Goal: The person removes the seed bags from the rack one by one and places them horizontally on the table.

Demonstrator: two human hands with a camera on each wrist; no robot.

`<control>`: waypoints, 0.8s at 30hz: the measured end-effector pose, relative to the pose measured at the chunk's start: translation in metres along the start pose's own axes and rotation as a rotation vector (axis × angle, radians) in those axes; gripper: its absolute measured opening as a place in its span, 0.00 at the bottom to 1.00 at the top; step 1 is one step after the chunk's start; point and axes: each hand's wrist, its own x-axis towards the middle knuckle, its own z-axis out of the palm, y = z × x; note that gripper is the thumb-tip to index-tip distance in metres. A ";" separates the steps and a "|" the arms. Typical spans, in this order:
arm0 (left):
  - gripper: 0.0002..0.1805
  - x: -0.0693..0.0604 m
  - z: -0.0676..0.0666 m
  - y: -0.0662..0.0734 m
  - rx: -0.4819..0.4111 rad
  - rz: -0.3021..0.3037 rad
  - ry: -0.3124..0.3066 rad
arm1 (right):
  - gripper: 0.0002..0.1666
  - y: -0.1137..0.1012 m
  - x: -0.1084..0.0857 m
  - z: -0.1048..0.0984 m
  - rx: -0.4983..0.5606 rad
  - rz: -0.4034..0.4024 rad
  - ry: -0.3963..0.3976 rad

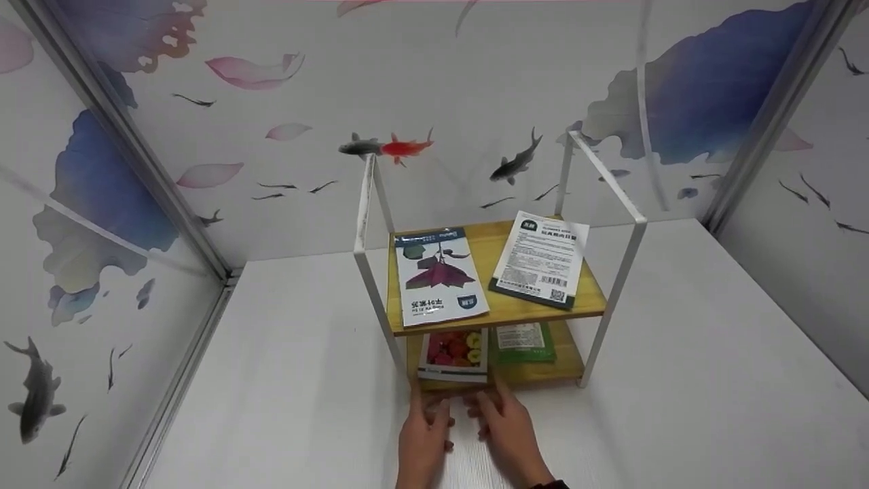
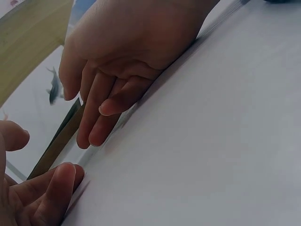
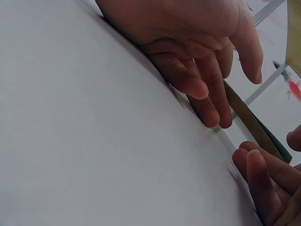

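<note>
A two-tier rack with wooden boards and a white metal frame stands on the white table. At the front edge of its lower board are my left hand and right hand, side by side. Their index fingers reach to that edge, while the other fingers are loosely bent near the table. Neither hand holds anything. Across from the left wrist camera, the right palm faces inward; the left palm shows likewise in the right wrist view. Contact with the board is hard to tell.
On the upper board lie a purple-leaf seed packet and a white text-printed packet. The lower board carries a flower packet and a green packet. Fish-patterned walls enclose the white table.
</note>
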 end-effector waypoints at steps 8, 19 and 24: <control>0.41 -0.002 0.000 0.002 -0.005 0.005 0.003 | 0.34 -0.001 0.000 0.001 -0.004 0.016 -0.008; 0.38 -0.007 -0.001 0.004 -0.055 -0.003 0.003 | 0.38 -0.002 0.002 0.000 -0.063 -0.052 0.006; 0.36 -0.009 -0.001 0.001 -0.076 -0.015 0.013 | 0.38 0.001 0.000 -0.001 -0.024 -0.034 0.001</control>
